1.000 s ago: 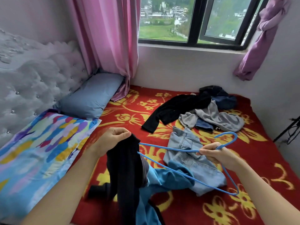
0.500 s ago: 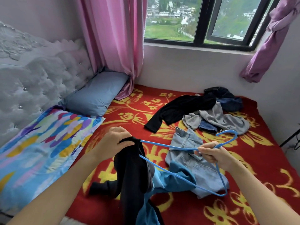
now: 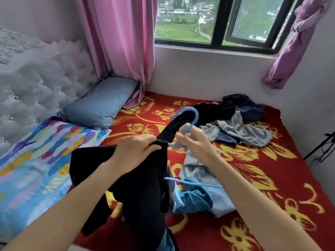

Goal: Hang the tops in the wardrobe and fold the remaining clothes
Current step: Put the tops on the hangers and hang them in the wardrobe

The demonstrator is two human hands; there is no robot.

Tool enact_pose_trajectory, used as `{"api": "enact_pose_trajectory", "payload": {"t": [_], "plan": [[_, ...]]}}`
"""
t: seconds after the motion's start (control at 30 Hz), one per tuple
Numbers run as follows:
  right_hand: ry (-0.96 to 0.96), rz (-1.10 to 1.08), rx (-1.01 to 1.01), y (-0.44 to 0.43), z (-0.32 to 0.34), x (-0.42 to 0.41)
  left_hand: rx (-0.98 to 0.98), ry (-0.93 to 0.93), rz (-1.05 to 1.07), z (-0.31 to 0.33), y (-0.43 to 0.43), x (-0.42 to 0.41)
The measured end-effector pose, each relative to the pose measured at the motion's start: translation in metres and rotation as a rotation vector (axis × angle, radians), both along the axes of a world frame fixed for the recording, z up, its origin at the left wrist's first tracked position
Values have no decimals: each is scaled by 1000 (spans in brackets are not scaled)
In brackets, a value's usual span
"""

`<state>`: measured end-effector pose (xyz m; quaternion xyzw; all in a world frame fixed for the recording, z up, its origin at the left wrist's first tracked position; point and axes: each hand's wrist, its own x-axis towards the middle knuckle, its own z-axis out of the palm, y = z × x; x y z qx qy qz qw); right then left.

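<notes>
Now our left hand grips the black top; our right hand holds the blue hanger, hook just above its curled fingers.

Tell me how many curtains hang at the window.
2. A pink curtain hangs left of the window; a purple curtain, knotted up, hangs at its right. More may lie outside the view.

Centre frame, a smooth plastic hanger, faintly glossy. Below it, the black top, soft matt cloth. Fuzzy blanket underneath, pale denim jeans right of centre. Upper left, a tufted headboard with shiny studs.
</notes>
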<state>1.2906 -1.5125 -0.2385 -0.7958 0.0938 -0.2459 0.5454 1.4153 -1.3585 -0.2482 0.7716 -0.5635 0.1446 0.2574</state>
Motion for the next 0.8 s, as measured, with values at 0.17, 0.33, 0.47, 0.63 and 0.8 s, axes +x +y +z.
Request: {"api": "enact_pose_trajectory", "payload": {"t": [0.17,0.33,0.47,0.63,0.8], "plan": [[-632,-275,-759,-6,-33,-15,-269,300,98,31,12,36],[-298,58,-976,17,-92,-5,-265,344,133,58,6,39],[-17,-45,-1056,8,-101,1,-307,379,92,72,8,36],[335,-188,-1141,-40,-117,-25,-474,477,154,75,27,54],[-183,-158,-1067,-29,-101,-14,-480,566,130,65,21,55]]}}
